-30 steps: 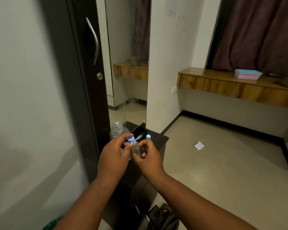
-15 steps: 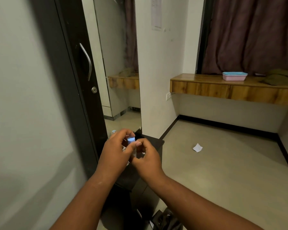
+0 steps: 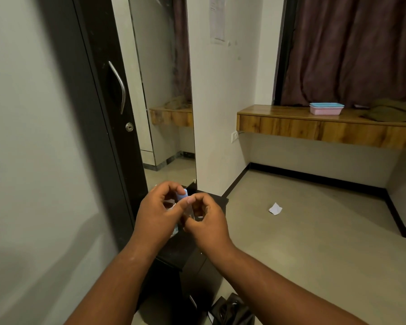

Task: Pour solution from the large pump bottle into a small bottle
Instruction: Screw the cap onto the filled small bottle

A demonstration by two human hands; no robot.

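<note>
Both hands meet over a low black cabinet point(image 3: 211, 201), holding a small clear bottle point(image 3: 189, 213) between them. My left hand point(image 3: 157, 212) pinches the bottle's light blue cap point(image 3: 182, 196) with thumb and forefinger. My right hand point(image 3: 208, 221) grips the bottle's body from the right. The large pump bottle is hidden behind my left hand; only a sliver of clear plastic point(image 3: 175, 231) shows under my palm.
A dark wardrobe door with a metal handle point(image 3: 120, 86) stands at the left, a tall mirror point(image 3: 164, 90) beside it. A wooden shelf point(image 3: 326, 127) carries a pink box point(image 3: 326, 109). A paper scrap point(image 3: 275, 208) lies on the floor, a black bag point(image 3: 230, 310) below.
The view tilted upward, so the hands sit lower in frame and cover the large bottle. My hands stay closed together on the small bottle and its cap.
</note>
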